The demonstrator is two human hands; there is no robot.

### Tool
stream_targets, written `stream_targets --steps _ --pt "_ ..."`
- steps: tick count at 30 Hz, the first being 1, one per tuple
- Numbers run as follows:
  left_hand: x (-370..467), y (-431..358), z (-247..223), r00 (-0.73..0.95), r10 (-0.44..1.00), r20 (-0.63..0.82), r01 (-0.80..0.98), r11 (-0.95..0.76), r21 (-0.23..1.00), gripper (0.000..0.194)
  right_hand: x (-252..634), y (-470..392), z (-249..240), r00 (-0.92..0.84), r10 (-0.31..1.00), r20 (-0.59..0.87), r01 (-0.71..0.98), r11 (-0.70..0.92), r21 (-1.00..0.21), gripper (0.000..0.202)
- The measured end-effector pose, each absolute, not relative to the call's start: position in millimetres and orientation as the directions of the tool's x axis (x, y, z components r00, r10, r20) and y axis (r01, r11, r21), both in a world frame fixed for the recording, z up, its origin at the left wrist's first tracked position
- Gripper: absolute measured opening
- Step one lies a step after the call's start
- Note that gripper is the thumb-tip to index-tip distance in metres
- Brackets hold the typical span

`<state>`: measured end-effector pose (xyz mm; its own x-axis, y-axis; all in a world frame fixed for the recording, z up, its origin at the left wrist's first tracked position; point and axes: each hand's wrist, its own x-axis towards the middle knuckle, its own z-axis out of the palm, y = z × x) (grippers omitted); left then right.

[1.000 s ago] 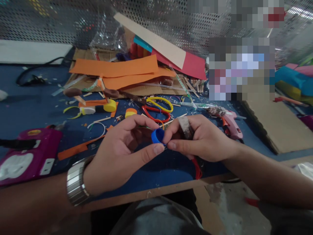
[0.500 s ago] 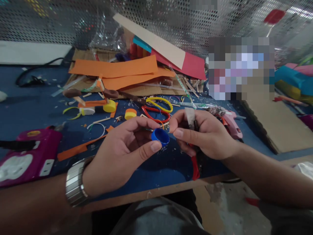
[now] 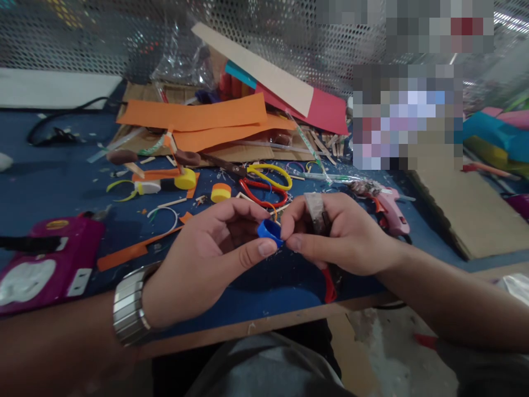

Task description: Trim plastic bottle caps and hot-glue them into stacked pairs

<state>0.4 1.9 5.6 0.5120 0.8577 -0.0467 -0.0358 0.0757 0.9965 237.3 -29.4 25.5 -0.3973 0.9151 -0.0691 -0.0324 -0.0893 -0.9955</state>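
Between thumb and fingers, my left hand (image 3: pixel 206 253) holds a small blue bottle cap (image 3: pixel 270 232), its hollow side tilted up and to the right. My right hand (image 3: pixel 341 234) has thumb and forefinger pinched at the cap's right edge. A whitish strip (image 3: pixel 315 209) lies across the right fingers, and a dark item with a red part (image 3: pixel 329 284) hangs beneath that palm; what it is cannot be made out. Just beyond the hands lie scissors with red and yellow handles (image 3: pixel 268 184) and a yellow-and-orange cap (image 3: pixel 220 192).
A purple power box (image 3: pixel 88 242) stands at the left, a pink glue gun (image 3: pixel 394 212) to the right. Orange paper strips (image 3: pixel 194 113) and cardboard lie at the back. Another cardboard sheet (image 3: pixel 475 215) is at the right, beside a blurred-out area.
My right hand has moved slightly left, and its fingertips now meet the rim of the blue cap. The cap has tilted a little in my left hand.
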Motion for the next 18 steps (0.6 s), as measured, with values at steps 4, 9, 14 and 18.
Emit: stream_targets --steps 4,9,14,18 --pt "1.3 1.3 5.4 0.518 0.855 -0.036 -0.050 0.072 0.996 0.038 237.2 -31.6 24.9 -0.425 0.901 -0.085 0.006 -0.091 -0.996 0.021" --pt "0.9 1.6 5.9 0.535 0.845 -0.021 -0.056 0.060 0.997 0.036 236.0 -33.7 23.3 -0.462 0.884 -0.075 -0.027 -0.098 -0.995 0.020" --pt "0.3 2.4 6.9 0.551 0.834 -0.018 -0.051 0.055 0.997 0.034 237.3 -33.8 19.4 -0.452 0.890 -0.064 -0.153 -0.148 -0.977 0.027" --pt "0.5 2.6 6.7 0.545 0.838 -0.032 -0.045 0.067 0.997 0.035 238.8 -33.1 15.7 -0.421 0.906 -0.038 -0.208 -0.137 -0.968 0.024"
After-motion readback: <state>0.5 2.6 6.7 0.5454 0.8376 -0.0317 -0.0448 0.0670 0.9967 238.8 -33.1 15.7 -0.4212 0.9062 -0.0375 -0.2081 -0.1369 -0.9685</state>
